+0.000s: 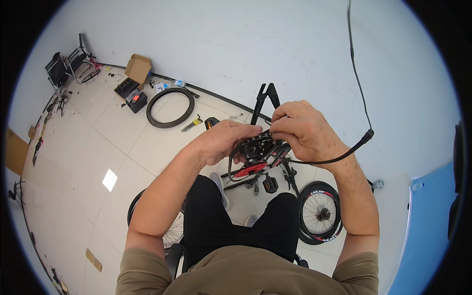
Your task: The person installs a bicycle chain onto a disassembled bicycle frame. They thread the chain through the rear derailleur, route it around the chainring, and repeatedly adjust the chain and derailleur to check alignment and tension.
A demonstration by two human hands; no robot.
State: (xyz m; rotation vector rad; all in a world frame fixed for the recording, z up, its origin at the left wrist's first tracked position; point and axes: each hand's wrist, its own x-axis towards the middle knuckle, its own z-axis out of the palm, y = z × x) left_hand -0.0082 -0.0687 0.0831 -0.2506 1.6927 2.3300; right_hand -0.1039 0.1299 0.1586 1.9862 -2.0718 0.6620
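Note:
A red and black bicycle frame stands in front of me between my knees, with its black forked end rising toward the wall. At its upper part sits a black rear derailleur, and a bicycle chain loops down on its left. My left hand is closed around the chain beside the derailleur, thumb on top and fingertips below. Close to that thumb, my right hand pinches the chain between thumb and fingers. The exact spot under my right fingertips is hidden. A black cable curves out past my right wrist.
A wheel lies by my right knee; another wheel is partly behind my left arm. Farther left are a loose tire, a yellow-black tool, an open toolbox and a cardboard box. A pedal sticks out below the frame.

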